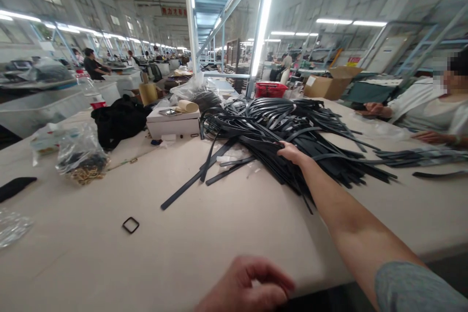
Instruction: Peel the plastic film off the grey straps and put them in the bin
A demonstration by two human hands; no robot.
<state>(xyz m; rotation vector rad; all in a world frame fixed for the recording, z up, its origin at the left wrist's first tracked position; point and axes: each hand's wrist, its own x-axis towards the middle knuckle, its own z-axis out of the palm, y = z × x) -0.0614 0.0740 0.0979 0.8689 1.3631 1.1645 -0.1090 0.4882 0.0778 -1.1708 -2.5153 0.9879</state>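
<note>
My right hand (291,152) reaches out over a large heap of black straps (263,126) in the middle of the table. Its fingers are closed on a black strap (268,145) at the near side of the heap. My left hand (248,285) is low, at the near edge of the table, slightly blurred. Its fingers are curled but apart from the thumb, and nothing shows between them. A black rectangular ring (130,225) lies on the tabletop to the left. Several loose straps (199,174) stick out leftward from the heap.
A clear bag of gold-coloured fittings (83,163), a black cloth (120,119) and a white box (172,122) stand at the left. A co-worker (431,102) sits at the right, beside more straps (424,157). A metal frame post (261,29) rises behind the heap.
</note>
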